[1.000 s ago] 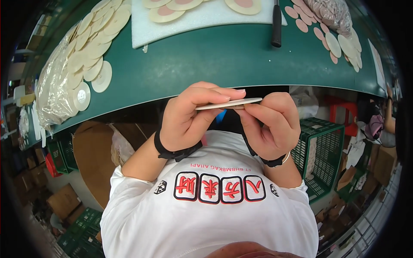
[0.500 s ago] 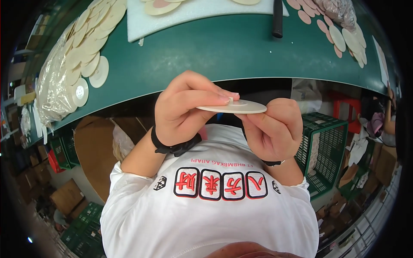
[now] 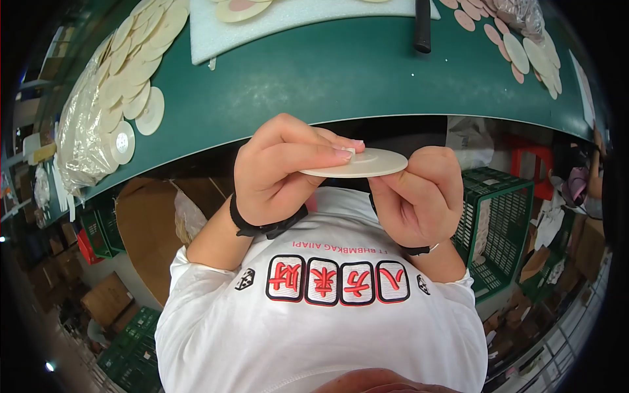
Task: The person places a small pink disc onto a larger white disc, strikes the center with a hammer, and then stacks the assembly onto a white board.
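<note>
Between my two hands, just off the table's near edge, a thin cream-coloured disc (image 3: 370, 164) is held up, tilted so its upper face shows as a narrow oval. My left hand (image 3: 278, 164) pinches the disc's left side, with fingertips resting on top near a small raised part at the centre. The right edge of the disc is gripped between the thumb and curled fingers of my right hand (image 3: 422, 193). What lies under the disc is hidden.
Cream discs (image 3: 134, 85) are heaped at the left beside a clear plastic bag (image 3: 82, 141). A white foam sheet (image 3: 288, 36) and a black-handled tool (image 3: 422, 29) lie on the green table (image 3: 275, 85). Pink discs (image 3: 493, 34) sit at right; a green crate (image 3: 501, 229) stands below.
The disc has tipped slightly, so more of its upper face shows. Both hands keep their hold with only small shifts.
</note>
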`<action>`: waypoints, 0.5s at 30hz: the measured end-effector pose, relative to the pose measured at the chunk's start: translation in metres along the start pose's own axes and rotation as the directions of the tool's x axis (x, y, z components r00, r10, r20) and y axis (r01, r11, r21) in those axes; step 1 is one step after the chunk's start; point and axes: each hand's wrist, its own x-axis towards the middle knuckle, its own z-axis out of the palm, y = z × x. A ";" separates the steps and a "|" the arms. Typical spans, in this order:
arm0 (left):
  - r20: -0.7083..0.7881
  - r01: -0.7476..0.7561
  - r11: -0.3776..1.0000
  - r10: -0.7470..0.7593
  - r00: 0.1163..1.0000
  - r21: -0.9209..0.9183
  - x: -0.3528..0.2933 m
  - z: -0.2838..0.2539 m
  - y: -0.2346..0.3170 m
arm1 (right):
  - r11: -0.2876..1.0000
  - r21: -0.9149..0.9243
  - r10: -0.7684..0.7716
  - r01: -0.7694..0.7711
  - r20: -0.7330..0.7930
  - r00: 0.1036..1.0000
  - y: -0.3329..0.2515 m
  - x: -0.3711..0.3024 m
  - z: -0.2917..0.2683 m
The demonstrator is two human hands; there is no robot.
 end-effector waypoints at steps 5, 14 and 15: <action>0.006 -0.017 0.999 0.017 1.000 0.036 -0.002 0.001 0.001 | 0.995 0.039 0.089 -0.090 0.021 0.996 -0.003 0.003 0.000; 0.019 -0.035 0.995 0.033 0.999 0.096 -0.005 0.000 0.000 | 0.922 0.131 0.352 -0.364 0.106 0.930 -0.015 0.008 -0.006; 0.016 -0.039 0.994 0.037 0.999 0.105 -0.006 0.000 0.000 | 0.903 0.144 0.388 -0.404 0.130 0.913 -0.016 0.009 -0.006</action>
